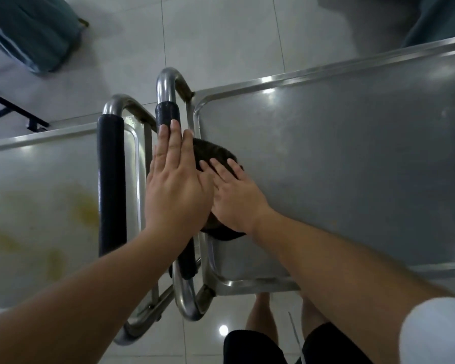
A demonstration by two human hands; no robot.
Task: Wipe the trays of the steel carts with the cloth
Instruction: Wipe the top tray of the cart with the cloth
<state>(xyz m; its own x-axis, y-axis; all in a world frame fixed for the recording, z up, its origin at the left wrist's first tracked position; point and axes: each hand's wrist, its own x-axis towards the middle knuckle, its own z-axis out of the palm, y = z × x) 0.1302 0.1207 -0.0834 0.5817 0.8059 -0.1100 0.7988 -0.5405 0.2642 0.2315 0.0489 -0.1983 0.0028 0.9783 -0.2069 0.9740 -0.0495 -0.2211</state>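
Cloth bunched at handle end of right cart tray (352,153)
Right hand (237,200) flat on dark cloth (210,153), left hand (176,185) open, gripping nothing; could snag push handle (167,111), skip stained left tray (37,193).

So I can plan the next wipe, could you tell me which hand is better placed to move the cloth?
Right. The right hand lies flat on the dark cloth on the right tray; the left hand hovers over the handle.
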